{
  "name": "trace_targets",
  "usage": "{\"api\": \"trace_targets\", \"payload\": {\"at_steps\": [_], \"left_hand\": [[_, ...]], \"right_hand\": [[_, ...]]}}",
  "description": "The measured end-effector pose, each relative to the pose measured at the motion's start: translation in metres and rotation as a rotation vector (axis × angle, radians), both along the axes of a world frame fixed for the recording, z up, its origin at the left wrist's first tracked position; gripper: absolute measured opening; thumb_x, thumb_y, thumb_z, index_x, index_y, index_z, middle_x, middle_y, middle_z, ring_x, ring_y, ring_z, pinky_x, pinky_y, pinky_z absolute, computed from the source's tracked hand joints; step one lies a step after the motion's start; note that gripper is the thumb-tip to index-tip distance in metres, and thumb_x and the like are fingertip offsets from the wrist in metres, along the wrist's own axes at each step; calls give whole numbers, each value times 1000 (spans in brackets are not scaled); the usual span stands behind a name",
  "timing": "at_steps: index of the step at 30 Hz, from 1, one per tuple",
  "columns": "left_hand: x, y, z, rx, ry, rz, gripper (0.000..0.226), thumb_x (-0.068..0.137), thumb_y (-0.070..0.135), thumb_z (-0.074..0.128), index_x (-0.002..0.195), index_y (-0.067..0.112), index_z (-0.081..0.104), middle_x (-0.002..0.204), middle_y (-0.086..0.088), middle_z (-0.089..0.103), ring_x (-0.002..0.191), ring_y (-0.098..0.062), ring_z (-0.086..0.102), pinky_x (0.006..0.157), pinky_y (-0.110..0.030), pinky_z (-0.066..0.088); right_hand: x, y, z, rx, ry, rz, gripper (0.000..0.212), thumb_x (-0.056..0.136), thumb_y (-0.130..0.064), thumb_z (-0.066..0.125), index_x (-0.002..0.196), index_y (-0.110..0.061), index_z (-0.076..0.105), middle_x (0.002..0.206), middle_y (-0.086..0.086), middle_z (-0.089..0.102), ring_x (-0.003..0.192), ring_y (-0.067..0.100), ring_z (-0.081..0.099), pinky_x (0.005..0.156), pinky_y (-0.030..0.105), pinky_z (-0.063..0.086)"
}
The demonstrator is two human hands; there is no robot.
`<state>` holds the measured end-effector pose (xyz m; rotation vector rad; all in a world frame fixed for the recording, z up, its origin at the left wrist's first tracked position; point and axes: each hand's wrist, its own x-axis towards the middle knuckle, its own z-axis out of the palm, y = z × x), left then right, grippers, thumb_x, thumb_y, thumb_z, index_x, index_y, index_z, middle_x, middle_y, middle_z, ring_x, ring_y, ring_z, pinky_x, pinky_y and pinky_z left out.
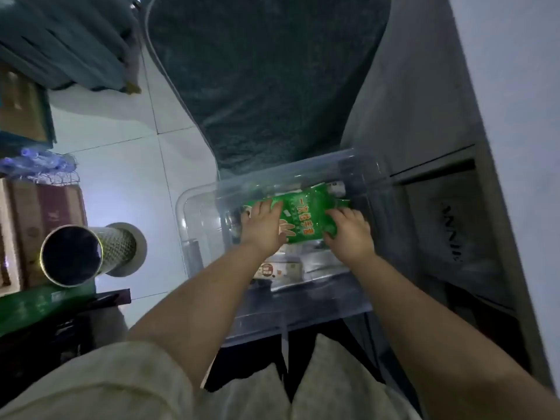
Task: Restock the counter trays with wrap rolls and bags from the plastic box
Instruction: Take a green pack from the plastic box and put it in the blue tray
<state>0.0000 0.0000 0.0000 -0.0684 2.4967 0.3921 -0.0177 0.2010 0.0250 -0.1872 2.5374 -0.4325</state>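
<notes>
A clear plastic box (197, 207) sits on the floor in front of me. Inside it lies a green packet of bags (306, 212) with white and red print. My left hand (263, 227) grips the packet's left end and my right hand (348, 234) grips its right end, both reaching down into the box. Under the packet lie flat silvery packs (321, 268) and a white and red carton (274, 269), partly hidden by my arms.
A dark textured mat (266, 86) lies beyond the box. A grey cabinet (424, 116) stands right, with an open compartment. Left are a metal mesh cylinder (78, 256), cardboard boxes (36, 219) and a green roll (39, 307). White floor tiles (127, 165) lie between.
</notes>
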Motion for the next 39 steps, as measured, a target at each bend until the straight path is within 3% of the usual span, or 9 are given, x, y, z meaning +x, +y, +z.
{"api": "trace_targets", "payload": {"at_steps": [6,11,16,20,23,27,33,36,39], "left_hand": [[-41,7,-55,-53,-71,-72,74,85,16,61,147,11,20,150,-18,29,133,-37,32,106,-51,31],[-53,9,-76,-20,8,-53,46,90,20,56,133,12,43,131,-15,48,122,-33,41,100,-42,31],[-56,29,-80,116,130,-156,28,89,20,57,116,18,54,121,-9,53,115,-30,43,93,-40,32],[-63,40,-87,100,110,-190,41,89,18,55,129,18,46,138,-13,43,127,-31,35,100,-45,29],[-64,39,-94,68,5,-243,57,92,28,49,144,18,28,150,-12,32,137,-29,27,109,-48,21],[-61,36,-92,40,-11,-277,72,83,38,57,145,18,26,139,-11,42,129,-30,35,109,-50,21],[-49,37,-70,3,-10,-240,46,85,29,63,127,17,49,124,-10,53,117,-33,45,105,-45,27],[-38,33,-52,48,27,-272,37,83,19,65,118,16,52,118,-9,55,109,-33,50,95,-42,35],[-27,29,-26,57,112,-278,42,82,15,64,121,17,49,114,-10,52,104,-33,48,86,-42,36]], "right_hand": [[6,2,-48,-106,-75,-312,39,87,-12,56,126,-11,54,127,13,55,119,32,43,95,40,42],[2,5,-62,-168,-44,-368,37,85,-3,55,121,-8,57,122,16,58,118,31,44,98,35,38],[-2,15,-61,-166,84,-438,34,78,1,56,111,-6,62,100,19,62,102,37,48,92,44,43],[-3,20,-62,-134,96,-415,34,75,-2,60,108,-8,64,107,16,64,102,36,51,90,42,44],[-3,20,-65,-145,77,-397,34,75,0,61,108,-6,64,108,17,64,102,37,52,89,40,43],[-4,19,-63,-168,38,-355,33,76,0,60,109,-6,64,108,17,64,104,37,52,90,44,44],[-7,23,-38,-124,9,-158,37,74,0,61,110,-7,63,107,17,63,103,39,49,88,49,45],[-9,27,-22,-141,29,-82,38,75,0,60,113,-4,62,108,19,62,105,40,49,89,49,45],[-8,30,0,-154,85,-65,39,77,-2,61,116,-4,61,109,19,61,105,40,51,91,46,45]]}}
